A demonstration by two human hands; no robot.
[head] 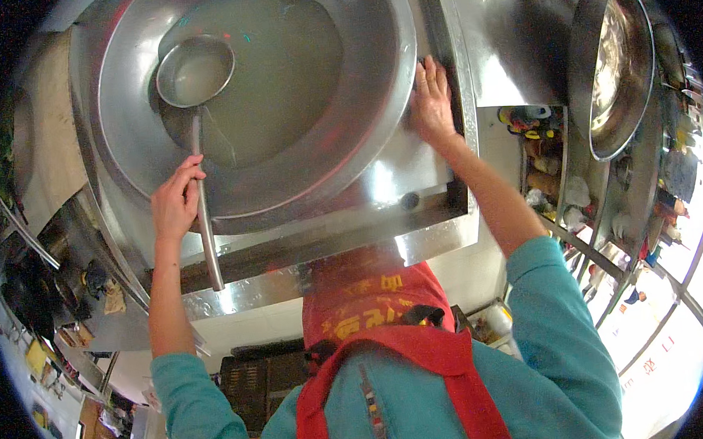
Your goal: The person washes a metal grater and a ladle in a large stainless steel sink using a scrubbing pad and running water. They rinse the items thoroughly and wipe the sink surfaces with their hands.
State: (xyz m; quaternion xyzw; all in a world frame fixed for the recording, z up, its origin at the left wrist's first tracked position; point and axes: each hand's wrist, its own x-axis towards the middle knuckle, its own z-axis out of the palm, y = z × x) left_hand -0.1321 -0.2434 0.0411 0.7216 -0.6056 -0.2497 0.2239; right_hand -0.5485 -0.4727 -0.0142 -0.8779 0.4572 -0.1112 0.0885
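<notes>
A large metal wok (375, 115), with murky liquid (282, 73) in its bowl, sits in a stainless steel cooking station (379, 184). My left hand (175, 197) has its fingers around the handle of a long metal ladle (205, 228). The ladle's round bowl lies in the liquid at the wok's left and holds some of it. To the right of the wok, my right hand (432, 103) lies palm down against the outer rim, fingers stretched forward near the station's raised edge. Its thumb is hidden, and I see nothing held in it.
A second metal pan (620, 73) stands tilted at the far right, by a steel surface (509, 41). Shelves (545, 171) with bags and small goods are below it. At left is a board-like panel (47, 129). A red apron (374, 296) hangs before the station.
</notes>
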